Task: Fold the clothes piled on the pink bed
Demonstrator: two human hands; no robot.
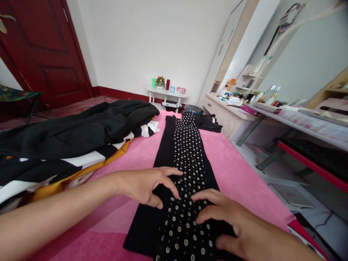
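In the head view, with 12 o'clock straight ahead of the person, the dotted cloth (pixel 189 145) lay lengthwise from 6 to 12 o'clock over a black cloth (pixel 165 141), which showed along both its sides. The left hand (pixel 148 185), its arm along 8 o'clock, and the right hand (pixel 231 215), its arm along 4, had fingers curved and spread with thumbs held apart, fingertips on or just above the dots; I could not tell whether they pressed.

A pile (pixel 81 125) of dark clothes, with white and mustard parts below, filled 9 to 11 o'clock, the bulk nearest the left arm. Folded black clothes (pixel 209 123) lay between 12 and 1, just beside the dotted cloth's far end. Beyond, at 12, stood a low table (pixel 165 92), a door (pixel 46 54) at 10, a dresser (pixel 230 108) at 1 and a desk (pixel 312 130) at 2.

Bare pink sheet (pixel 231 163) gave room from 1 to 2 o'clock out to the bed's right edge, and a strip at 11 between pile and cloth.

Counted: two hands, one dotted cloth, one pile, its pieces too overlapped to number, and five things on the low table
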